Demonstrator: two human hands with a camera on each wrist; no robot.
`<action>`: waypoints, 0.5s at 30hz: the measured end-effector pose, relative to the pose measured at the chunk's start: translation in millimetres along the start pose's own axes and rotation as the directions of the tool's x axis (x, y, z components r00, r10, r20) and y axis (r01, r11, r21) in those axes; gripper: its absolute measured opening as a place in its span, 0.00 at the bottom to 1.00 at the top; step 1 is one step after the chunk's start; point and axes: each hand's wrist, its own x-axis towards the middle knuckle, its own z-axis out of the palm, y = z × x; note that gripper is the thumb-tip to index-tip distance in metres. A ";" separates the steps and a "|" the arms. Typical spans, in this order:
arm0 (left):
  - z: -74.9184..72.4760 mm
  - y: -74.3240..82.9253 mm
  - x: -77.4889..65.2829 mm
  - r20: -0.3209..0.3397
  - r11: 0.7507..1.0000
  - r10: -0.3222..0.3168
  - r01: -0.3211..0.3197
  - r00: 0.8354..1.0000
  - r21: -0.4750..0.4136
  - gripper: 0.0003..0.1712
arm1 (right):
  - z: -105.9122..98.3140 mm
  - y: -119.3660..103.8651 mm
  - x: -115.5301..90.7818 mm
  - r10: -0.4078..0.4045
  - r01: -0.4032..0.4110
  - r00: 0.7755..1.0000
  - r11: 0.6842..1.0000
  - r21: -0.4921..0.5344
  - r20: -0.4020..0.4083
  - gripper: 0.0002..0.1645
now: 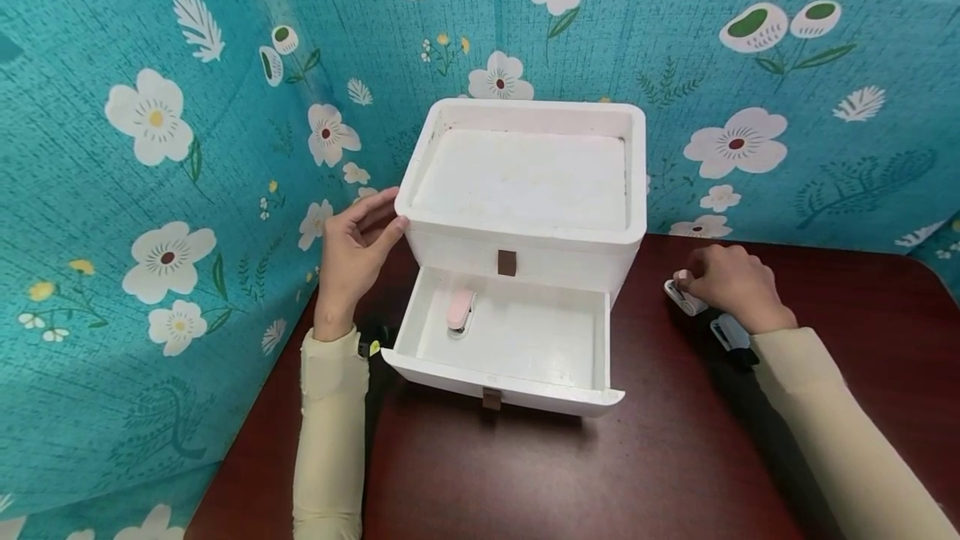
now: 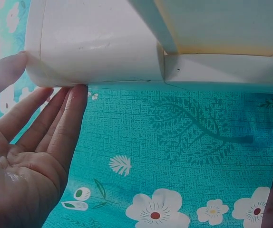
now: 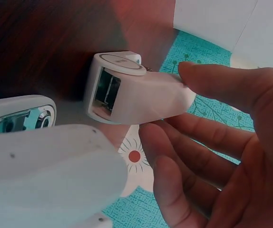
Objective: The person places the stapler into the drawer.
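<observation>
At the right of the head view, my right hand [image 1: 735,286] pinches a small pale stapler [image 3: 148,97] between thumb and fingers, low over the table. A grey-blue stapler [image 1: 729,332] lies close by, partly under the wrist; it looms large in the right wrist view. My left hand [image 1: 354,252] touches the left front corner of a white drawer unit [image 1: 525,236], thumb at the front and straight fingers along the side [image 2: 93,42]. The unit's lower drawer [image 1: 502,383] is pulled out, and a pink stapler [image 1: 460,307] lies inside toward its left.
The drawer unit has a shallow rimmed top and a brown pull tab [image 1: 507,262] on the upper front. Another brown tab [image 1: 491,398] hangs on the pulled-out drawer. Teal flowered cloth [image 1: 247,148] lines the back and left of the dark red-brown table [image 1: 637,473].
</observation>
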 end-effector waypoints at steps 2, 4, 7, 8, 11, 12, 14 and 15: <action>0.2 -0.1 0.3 0.003 1.000 0.001 -0.001 1.000 0.001 0.25 | 0.8 -0.4 -0.3 0.003 -0.003 1.000 1.000 0.001 -0.006 0.26; 0.3 -0.6 0.8 0.002 1.000 0.003 -0.003 1.000 0.004 0.25 | 1.4 -0.9 -0.2 0.001 -0.001 1.000 1.000 -0.001 -0.011 0.26; 0.5 -0.3 1.1 0.005 1.000 0.002 -0.002 1.000 0.004 0.24 | 2.0 -1.6 0.1 0.002 -0.002 1.000 1.000 -0.002 -0.013 0.23; 0.5 -0.4 1.0 0.007 1.000 0.001 -0.001 1.000 0.003 0.24 | 2.1 -1.4 0.3 0.004 -0.004 1.000 1.000 0.000 -0.011 0.22; 0.7 0.0 0.2 0.007 1.000 -0.001 0.001 1.000 -0.002 0.24 | 2.2 -1.3 0.3 0.005 -0.005 1.000 1.000 0.002 -0.011 0.20; 0.8 0.2 -0.1 0.007 1.000 0.000 0.000 1.000 -0.002 0.25 | 2.4 -1.1 0.6 0.004 -0.004 1.000 1.000 0.001 -0.011 0.20; 0.6 0.2 -0.4 0.004 1.000 0.001 -0.001 1.000 -0.001 0.25 | 2.5 -0.9 0.6 0.000 0.000 1.000 1.000 0.000 -0.013 0.19; 0.5 0.6 -0.6 0.002 1.000 0.001 -0.001 1.000 -0.001 0.25 | 2.6 -1.1 0.6 -0.003 0.003 1.000 1.000 -0.002 -0.014 0.19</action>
